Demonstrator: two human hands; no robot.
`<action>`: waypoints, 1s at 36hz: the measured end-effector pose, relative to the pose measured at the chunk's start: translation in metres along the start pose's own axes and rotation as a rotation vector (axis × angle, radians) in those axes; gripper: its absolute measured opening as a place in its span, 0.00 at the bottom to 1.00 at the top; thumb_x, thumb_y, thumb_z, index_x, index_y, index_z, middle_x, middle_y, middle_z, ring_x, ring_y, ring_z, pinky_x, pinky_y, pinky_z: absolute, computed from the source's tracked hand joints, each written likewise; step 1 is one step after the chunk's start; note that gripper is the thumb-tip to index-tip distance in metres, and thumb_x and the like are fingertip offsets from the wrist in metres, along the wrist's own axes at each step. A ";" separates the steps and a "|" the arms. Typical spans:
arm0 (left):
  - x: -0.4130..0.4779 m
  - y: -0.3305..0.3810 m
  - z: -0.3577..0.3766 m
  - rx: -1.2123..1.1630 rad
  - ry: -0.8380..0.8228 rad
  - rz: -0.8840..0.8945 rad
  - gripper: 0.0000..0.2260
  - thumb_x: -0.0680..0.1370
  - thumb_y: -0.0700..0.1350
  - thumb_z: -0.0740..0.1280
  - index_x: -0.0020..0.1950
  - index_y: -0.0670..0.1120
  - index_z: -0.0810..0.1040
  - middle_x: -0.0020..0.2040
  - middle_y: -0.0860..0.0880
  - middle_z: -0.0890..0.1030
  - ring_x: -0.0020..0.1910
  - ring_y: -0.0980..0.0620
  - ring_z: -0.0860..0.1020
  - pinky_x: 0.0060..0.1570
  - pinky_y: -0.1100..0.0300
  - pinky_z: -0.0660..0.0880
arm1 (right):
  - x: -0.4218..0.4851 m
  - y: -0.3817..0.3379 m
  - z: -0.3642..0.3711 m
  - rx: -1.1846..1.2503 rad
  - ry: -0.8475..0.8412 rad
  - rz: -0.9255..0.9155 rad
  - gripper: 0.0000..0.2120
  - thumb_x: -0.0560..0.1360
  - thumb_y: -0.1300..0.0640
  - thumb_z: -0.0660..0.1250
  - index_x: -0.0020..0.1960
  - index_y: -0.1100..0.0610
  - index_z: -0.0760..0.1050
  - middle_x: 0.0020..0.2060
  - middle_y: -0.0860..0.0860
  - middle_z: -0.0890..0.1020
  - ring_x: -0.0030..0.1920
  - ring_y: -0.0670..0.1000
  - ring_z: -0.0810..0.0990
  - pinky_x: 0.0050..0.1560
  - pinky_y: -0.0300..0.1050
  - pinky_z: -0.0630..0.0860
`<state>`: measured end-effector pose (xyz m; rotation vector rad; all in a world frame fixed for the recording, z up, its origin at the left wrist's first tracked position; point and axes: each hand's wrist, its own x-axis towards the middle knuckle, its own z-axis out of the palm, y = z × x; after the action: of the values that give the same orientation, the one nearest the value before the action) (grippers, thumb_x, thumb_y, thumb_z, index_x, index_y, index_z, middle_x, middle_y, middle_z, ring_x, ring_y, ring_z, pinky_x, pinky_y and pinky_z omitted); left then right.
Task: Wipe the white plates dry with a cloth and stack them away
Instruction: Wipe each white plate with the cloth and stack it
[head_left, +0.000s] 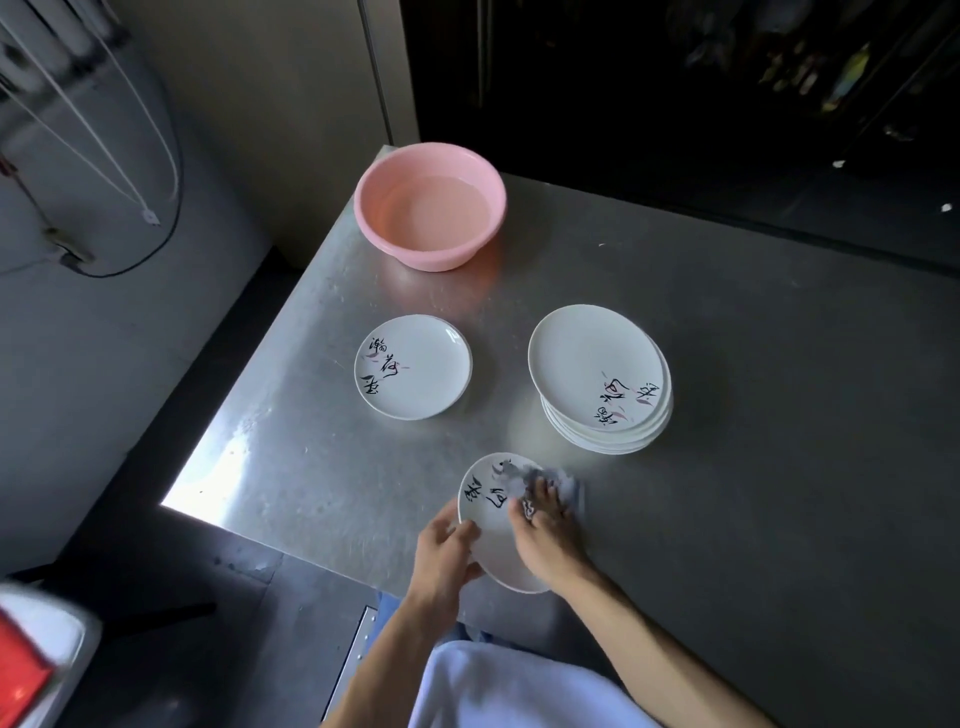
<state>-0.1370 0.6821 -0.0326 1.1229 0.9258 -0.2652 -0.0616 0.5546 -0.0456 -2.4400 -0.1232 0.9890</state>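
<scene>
Steel is making up the table (753, 467) that is filling most of the head view, its near left corner catching a bright glare. A white plate (496, 551) with black brush lettering is being held over the table's near edge, tilted so its far rim is sitting higher than the near one. The left hand (447, 551) is gripping this plate at its left rim, thumb lying on the upper face and fingers curling underneath. The right hand (545, 540) is pressing a pale cloth (563, 480) onto the plate's right side, its fingers bending over the bunched fabric; the cloth is showing blurred, so its exact folds are staying unclear. A stack of plates (592, 358) is standing on the table just beyond the right hand, the pile leaning a little, its top plate showing lettering near its closer rim. A single plate (421, 374) is lying flat on the table to the left of the stack, well apart from it, lettering on its left half. A pink basin (395, 244) is sitting near the far left corner of the table, holding water. White cords (104, 156) are hanging against the grey wall at left. A blurred red and white object (31, 660) is showing at the lower left corner.
</scene>
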 end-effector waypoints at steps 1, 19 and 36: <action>-0.001 0.001 0.001 0.016 -0.045 0.004 0.18 0.80 0.35 0.59 0.61 0.48 0.84 0.50 0.43 0.87 0.49 0.47 0.85 0.45 0.51 0.83 | -0.004 -0.004 0.002 0.085 -0.036 -0.052 0.28 0.86 0.47 0.47 0.81 0.57 0.48 0.81 0.54 0.49 0.81 0.50 0.45 0.79 0.49 0.43; -0.004 0.003 0.003 -0.061 0.090 0.018 0.10 0.81 0.42 0.69 0.45 0.44 0.68 0.40 0.41 0.76 0.40 0.46 0.79 0.41 0.50 0.81 | -0.003 -0.019 0.018 0.183 -0.035 -0.267 0.26 0.85 0.45 0.50 0.81 0.51 0.57 0.80 0.45 0.54 0.74 0.36 0.39 0.76 0.38 0.36; -0.025 -0.001 0.030 0.013 -0.055 0.335 0.29 0.79 0.65 0.53 0.66 0.54 0.84 0.59 0.50 0.87 0.58 0.53 0.84 0.53 0.59 0.78 | -0.047 -0.027 -0.001 0.690 0.117 -0.102 0.21 0.84 0.43 0.55 0.66 0.54 0.77 0.59 0.50 0.84 0.60 0.44 0.81 0.58 0.38 0.77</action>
<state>-0.1374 0.6500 -0.0111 1.2561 0.6750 -0.0281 -0.0925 0.5656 -0.0027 -1.8276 0.1179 0.6892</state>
